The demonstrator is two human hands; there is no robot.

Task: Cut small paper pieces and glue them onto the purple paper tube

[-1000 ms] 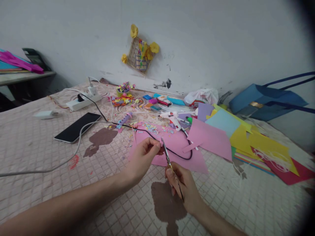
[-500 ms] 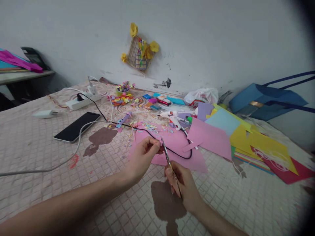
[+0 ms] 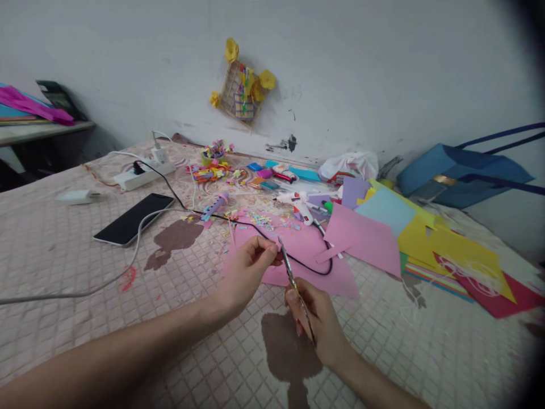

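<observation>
My left hand point(image 3: 251, 267) pinches a small piece of pink paper point(image 3: 278, 246) between thumb and fingers, most of it hidden by the fingertips. In my right hand point(image 3: 317, 315) is a pair of scissors point(image 3: 290, 274), held with the blades pointing up and away from me. The blade tips meet the edge of the pink piece, close to my left fingertips. Beneath both hands lies a larger pink sheet point(image 3: 340, 282), with a black cord point(image 3: 313, 268) running across it. Small paper scraps point(image 3: 261, 220) are scattered at its far side.
A white glue gun point(image 3: 303, 207) lies beyond the sheet. To the right are stacked coloured papers point(image 3: 383, 213) and a blue bag point(image 3: 451, 176). On the left lie a tablet-like black device point(image 3: 134, 220), a power strip point(image 3: 142, 175) and a grey cable point(image 3: 138, 238).
Almost nothing differs. Both hands, the scissors and the pink piece keep nearly the same place.
</observation>
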